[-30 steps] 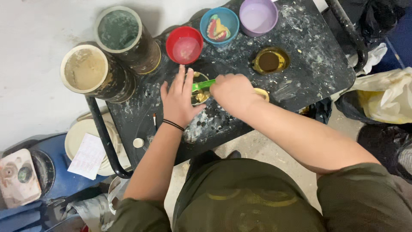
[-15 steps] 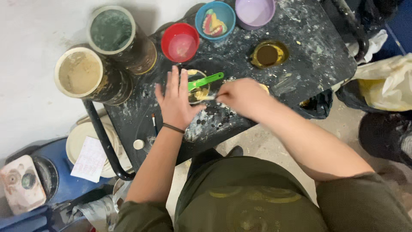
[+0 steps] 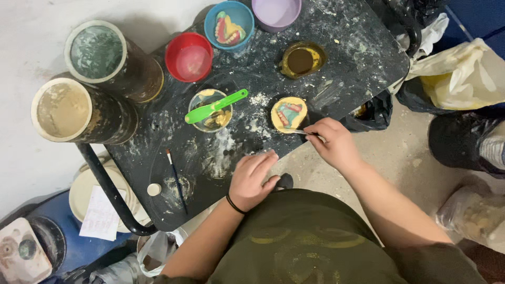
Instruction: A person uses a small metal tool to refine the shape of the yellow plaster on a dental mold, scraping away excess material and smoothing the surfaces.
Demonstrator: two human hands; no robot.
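My right hand (image 3: 332, 144) pinches a thin metal tool (image 3: 299, 131) whose tip touches a round yellow mould (image 3: 288, 113) holding a pink and blue denture piece. My left hand (image 3: 251, 180) rests palm down on the near edge of the black, powder-stained table (image 3: 363, 58), fingers loosely together, holding nothing. A clear cup (image 3: 210, 110) with yellowish mix stands in the middle of the table with a green spatula (image 3: 214, 107) lying across it.
Red bowl (image 3: 189, 56), blue bowl with a denture (image 3: 229, 25), purple bowl (image 3: 276, 11) and a brown-filled dish (image 3: 301, 60) sit at the far side. Two tall cans (image 3: 94, 79) stand left. A thin brush (image 3: 176, 180) lies near the front edge. Plastic bags (image 3: 457, 73) crowd the right.
Both hands left the clear cup; the green spatula now lies across it. My right hand moved right to the yellow mould with a metal tool, my left hand drew back to the table's edge.
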